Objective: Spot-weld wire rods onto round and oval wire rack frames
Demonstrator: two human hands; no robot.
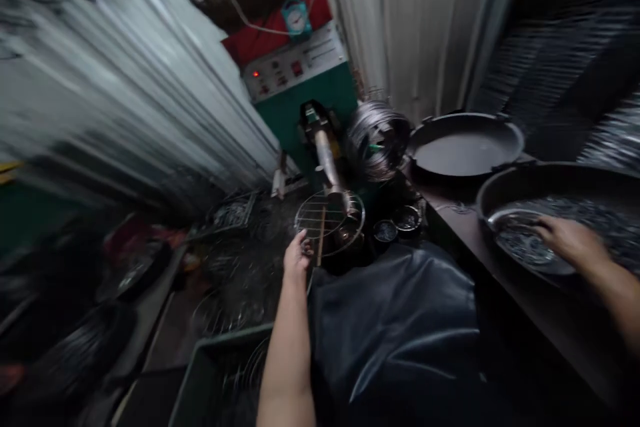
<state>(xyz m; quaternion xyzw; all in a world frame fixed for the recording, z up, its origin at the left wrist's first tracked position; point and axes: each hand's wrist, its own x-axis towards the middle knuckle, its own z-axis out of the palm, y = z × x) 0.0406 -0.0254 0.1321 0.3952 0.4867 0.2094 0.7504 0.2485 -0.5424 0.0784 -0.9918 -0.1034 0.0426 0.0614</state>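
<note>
My left hand [299,252] is closed on the near left rim of a round wire rack [324,219], made of a metal ring with straight cross wires. The rack sits at the tip of a thick metal arm [327,157] that juts from a green machine. Over to the right, my right hand [570,237] reaches into a large dark pan [483,203] of small metal pieces [525,247]. Its fingers are bent together by a curved bright rim inside the pan; blur hides what they hold.
The green machine [305,97] carries a control panel with a red light. Beside it stands a coil of wire [379,140], then an empty-looking pan [465,147]. Small cups [385,231] sit below the arm. A green crate [200,353] stands lower left; a black apron [395,307] covers my lap.
</note>
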